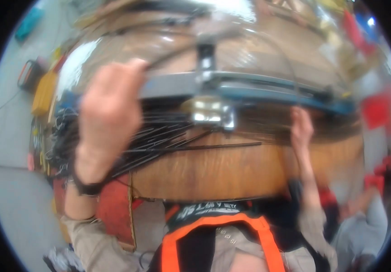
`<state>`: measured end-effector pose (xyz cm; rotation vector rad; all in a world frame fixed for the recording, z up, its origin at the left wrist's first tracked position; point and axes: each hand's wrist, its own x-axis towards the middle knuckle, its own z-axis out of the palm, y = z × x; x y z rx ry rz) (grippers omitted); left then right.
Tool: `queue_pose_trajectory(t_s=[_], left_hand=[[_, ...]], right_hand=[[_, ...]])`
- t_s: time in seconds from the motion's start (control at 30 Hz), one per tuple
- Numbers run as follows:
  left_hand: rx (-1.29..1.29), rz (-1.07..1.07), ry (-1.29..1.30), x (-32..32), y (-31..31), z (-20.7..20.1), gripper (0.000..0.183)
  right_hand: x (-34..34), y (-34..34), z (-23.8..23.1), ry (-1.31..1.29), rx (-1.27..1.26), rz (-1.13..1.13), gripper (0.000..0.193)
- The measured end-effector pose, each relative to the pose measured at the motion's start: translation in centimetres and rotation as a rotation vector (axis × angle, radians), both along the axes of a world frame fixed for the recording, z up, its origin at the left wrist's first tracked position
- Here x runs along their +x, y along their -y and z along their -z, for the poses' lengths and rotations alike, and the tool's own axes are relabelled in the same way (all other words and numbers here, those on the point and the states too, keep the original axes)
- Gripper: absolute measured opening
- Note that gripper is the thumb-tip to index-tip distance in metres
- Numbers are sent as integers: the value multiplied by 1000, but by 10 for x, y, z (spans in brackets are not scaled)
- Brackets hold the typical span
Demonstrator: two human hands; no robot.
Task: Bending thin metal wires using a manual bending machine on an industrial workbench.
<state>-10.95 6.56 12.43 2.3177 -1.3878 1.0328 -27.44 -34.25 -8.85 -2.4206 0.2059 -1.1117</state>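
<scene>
A thin dark cable (pixel 170 55) arcs above the workbench, blurred by motion. One end of it meets the fingers of my left hand (pixel 111 104), closed at the upper left. The other side of the arc comes down to the fingertips of my right hand (pixel 302 129), which look pressed together; blur softens the grip there. Between my hands lies a long blue-grey metal rail (pixel 168 85) with a shiny metal clamp block (pixel 206 111) at its middle. A bundle of thin black cables (pixel 159 138) lies beneath and beside my left hand.
The wooden bench top (pixel 204 170) has a curved-looking near edge by my body. Clear plastic film (pixel 268 54) covers the far side. A yellow box (pixel 45 93) stands at left, a red panel (pixel 116 211) below it. Another person's arm (pixel 363 204) shows at the lower right.
</scene>
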Motion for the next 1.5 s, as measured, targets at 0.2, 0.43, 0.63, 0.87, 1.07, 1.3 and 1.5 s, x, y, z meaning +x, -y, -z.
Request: queue_pose_trajectory(t_s=[0.2, 0.43, 0.63, 0.87, 1.07, 1.3, 1.5], left_hand=[[-82, -48, 52, 42, -49, -26, 30], [-63, -260, -206, 38, -104, 14, 30], [-97, -276, -331, 46, -99, 32, 29], [-8, -275, -340, 67, -103, 42, 25], [227, -154, -342, 89, -29, 78, 21], [98, 104, -347, 118, 57, 129, 10], [24, 116, -466, 113, 56, 137, 18]], right_hand=[[138, -111, -86, 4, 329, -579, 19], [216, -140, -86, 55, -137, -654, 13], [231, -166, -98, -261, -374, -640, 10], [171, -68, -77, 52, -576, -291, 12], [61, 79, -73, -81, -671, 101, 4], [56, 90, -59, -158, -503, 114, 3], [58, 97, -48, -181, -524, 169, 3]])
